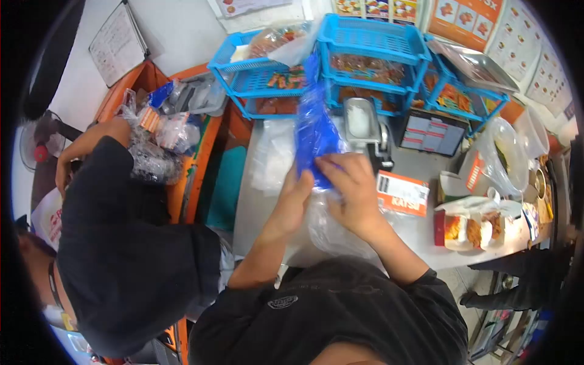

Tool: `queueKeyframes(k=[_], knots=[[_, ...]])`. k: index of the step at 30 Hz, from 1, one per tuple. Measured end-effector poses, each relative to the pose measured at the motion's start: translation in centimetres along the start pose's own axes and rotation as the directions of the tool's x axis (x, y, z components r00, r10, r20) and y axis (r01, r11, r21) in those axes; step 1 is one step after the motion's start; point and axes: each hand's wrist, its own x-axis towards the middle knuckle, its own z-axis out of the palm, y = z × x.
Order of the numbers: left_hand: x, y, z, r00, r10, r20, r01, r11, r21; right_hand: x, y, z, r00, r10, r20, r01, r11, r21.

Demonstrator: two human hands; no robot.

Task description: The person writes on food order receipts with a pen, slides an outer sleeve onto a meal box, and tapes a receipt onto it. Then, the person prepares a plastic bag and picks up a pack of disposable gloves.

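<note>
A blue plastic bag, blurred along its upper part, stands up in front of me over the metal table. My left hand grips its lower left side with the thumb raised. On the other side, my right hand has its fingers bent and pressed onto the bag's lower edge. Clear plastic hangs below both hands, above the table's front part. Whether it belongs to the blue bag I cannot tell. Just right of my right hand lies an orange and white printed card.
Blue stacked baskets line the back. A metal container and a tablet screen stand before them. Boxes of fried food sit at right on the metal table. A co-worker in black bends close by at left.
</note>
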Motion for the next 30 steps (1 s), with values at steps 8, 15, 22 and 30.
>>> queueKeyframes(k=[8,15,22,30], knots=[[-4.5,-2.2,5.9,0.895,-0.400,0.198,0.428,0.895,-0.126,-6.3,1.5,-9.5,0.978,-0.130,0.161,0.157,0.973,-0.166],[-6.1,-3.5,7.7,0.865,-0.429,0.260,0.485,0.847,-0.216,-9.3,2.5,-10.9,0.983,-0.152,0.098,0.164,0.979,-0.121],[-5.9,-3.9,8.5,0.863,-0.448,0.231,0.486,0.863,-0.141,-11.1,4.0,-11.6,0.979,-0.094,0.182,0.105,0.993,-0.054],[-5.2,-3.4,7.7,0.813,-0.523,0.255,0.560,0.822,-0.103,-9.8,3.2,-11.9,0.985,-0.131,0.115,0.138,0.989,-0.055]])
